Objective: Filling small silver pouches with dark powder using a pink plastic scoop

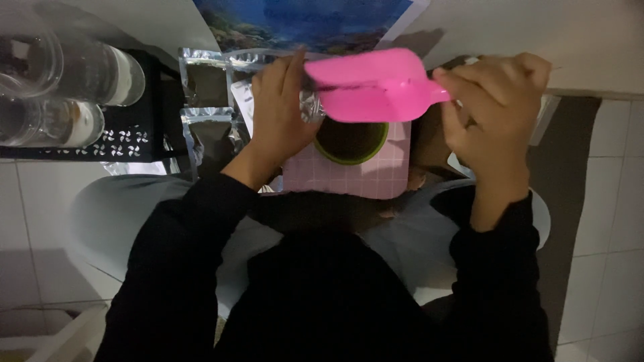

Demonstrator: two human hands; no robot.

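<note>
While right hand (493, 107) clamps handle of pink plastic scoop (372, 84), blade hangs over green-rimmed cup (351, 141) on pink checked pad (376, 177). Left hand (282, 107) pinches crinkly clear pouch (310, 104) beside scoop mouth. Scoop: light, stiff; best held by handle. Pouch: limp, slippery.

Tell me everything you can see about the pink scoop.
The pink scoop looks like glossy moulded plastic, with a broad, rounded-edged bowl and a short handle. The right hand grips the handle; the left hand holds a crinkled clear bag against its bowl end. It lies roughly level above a green-rimmed cup.
</note>
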